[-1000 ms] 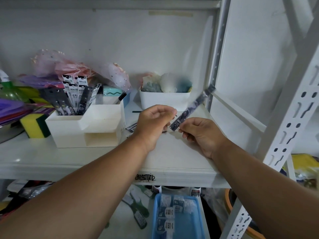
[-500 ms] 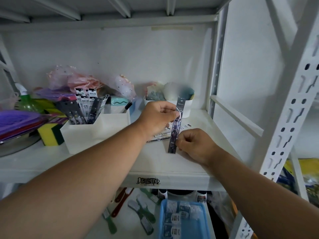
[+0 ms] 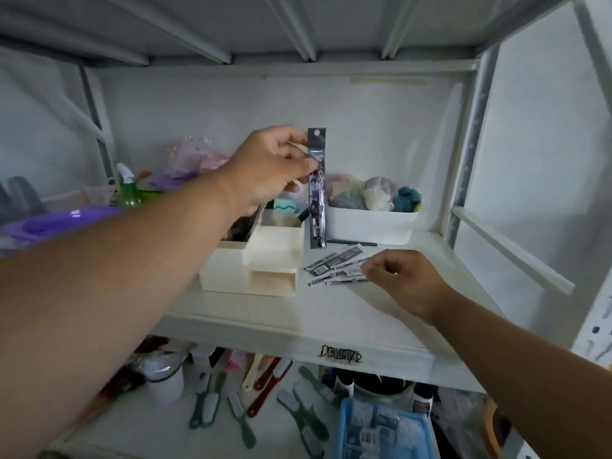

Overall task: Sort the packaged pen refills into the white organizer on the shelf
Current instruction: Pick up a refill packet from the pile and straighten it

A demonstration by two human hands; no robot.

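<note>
- Nearest, on the shelf's (image 3: 298, 313) front lip, there is a black scrawl (image 3: 340, 355); I cannot make it into words.
- A little farther in, to the right, the right hand (image 3: 402, 281) sits low over the shelf, fingers curled, its fingertips at the right edge of the loose refill packets (image 3: 334, 268). Whether it pinches one I cannot tell.
- Those packets lie fanned flat just right of the white organizer (image 3: 261, 260); their label print is too small to read.
- Above and farther back, the left hand (image 3: 270, 167) pinches one refill packet (image 3: 317, 188) near its top, by the hang hole. The packet hangs with its long axis upright, its lower end level with the organizer's right edge.
- As I judge it, the move turns on this: the organizer's far compartment, already holding dark packets (image 3: 240, 226), lies down and to the left of the hanging packet, so the left hand is the nearer one.
- Farthest right is a white tub (image 3: 371, 226) of bundled things.
</note>
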